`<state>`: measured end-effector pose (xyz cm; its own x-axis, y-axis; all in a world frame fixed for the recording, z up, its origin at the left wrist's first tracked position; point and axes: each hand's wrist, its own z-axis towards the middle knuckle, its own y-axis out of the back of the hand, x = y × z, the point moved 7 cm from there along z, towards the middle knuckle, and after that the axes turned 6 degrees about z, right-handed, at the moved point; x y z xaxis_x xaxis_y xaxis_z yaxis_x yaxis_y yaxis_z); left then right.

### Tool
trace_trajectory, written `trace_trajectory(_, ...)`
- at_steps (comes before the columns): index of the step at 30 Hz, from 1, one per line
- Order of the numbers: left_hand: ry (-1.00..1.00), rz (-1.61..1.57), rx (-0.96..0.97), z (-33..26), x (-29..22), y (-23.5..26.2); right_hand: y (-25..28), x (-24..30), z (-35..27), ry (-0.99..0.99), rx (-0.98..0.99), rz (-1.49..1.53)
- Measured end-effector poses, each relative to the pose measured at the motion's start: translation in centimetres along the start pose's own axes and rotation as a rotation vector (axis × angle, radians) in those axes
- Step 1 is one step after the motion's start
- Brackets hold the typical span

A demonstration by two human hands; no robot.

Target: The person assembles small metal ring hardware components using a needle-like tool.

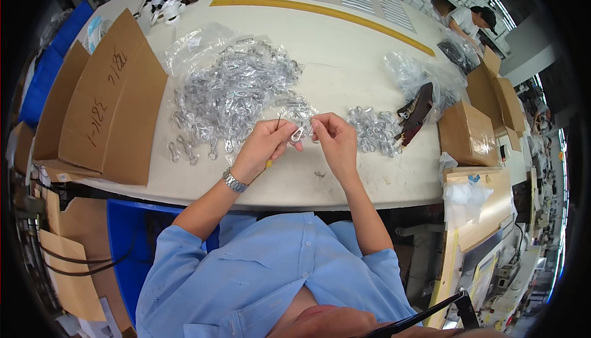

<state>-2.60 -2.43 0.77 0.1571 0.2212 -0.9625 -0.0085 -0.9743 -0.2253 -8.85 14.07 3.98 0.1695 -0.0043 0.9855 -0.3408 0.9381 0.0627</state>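
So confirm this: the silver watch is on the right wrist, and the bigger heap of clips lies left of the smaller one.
One slip: the head view shows the silver watch on the left wrist, not the right. The bigger heap of clips does lie left of the smaller heap.

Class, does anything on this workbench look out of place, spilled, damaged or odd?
One small oddity: a dark scrap on the white table, between the right hand and the near edge. It lies apart from the heaped metal clips and is too small to identify. Nothing else stands out.
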Motion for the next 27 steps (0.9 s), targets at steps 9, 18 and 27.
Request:
trace_trajectory(9, 0.052, 0.050, 0.182, -1.3, 0.0, -2.2, 1.0, 1.3, 1.0, -0.030, 0.076, 0.057)
trace_trajectory(18, -0.017, 0.003, 0.063, -1.2, 0.2, -2.0, -2.3, -1.7, -2.7, -0.226, 0.044, 0.466)
trace_trajectory(27, 0.028, 0.181, 0.076, -2.0, -0.1, -1.8, -0.2, -3.0, -2.9, -0.255, -0.084, 0.580)
